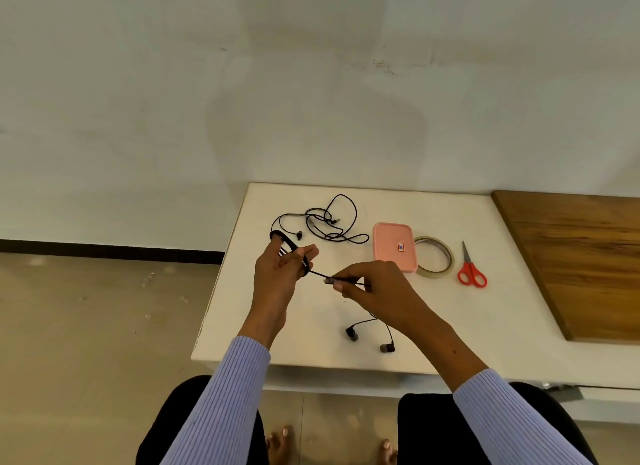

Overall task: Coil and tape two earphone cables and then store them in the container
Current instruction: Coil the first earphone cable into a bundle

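Note:
My left hand (277, 274) is raised above the white table (485, 326), with a black earphone cable (287, 243) looped several times around its fingers. My right hand (374, 288) pinches the free stretch of that same cable, pulled taut between the two hands. The cable's two earbuds (351, 333) dangle onto the table under my right wrist. A second black earphone cable (332, 222) lies loose and tangled at the back of the table. A pink lidded container (393, 244) sits to the right of it.
A roll of clear tape (445, 272) lies flat against the container's right side. Red-handled scissors (471, 270) lie further right. A wooden board (581, 263) covers the right end of the table. The table's left edge drops to the floor.

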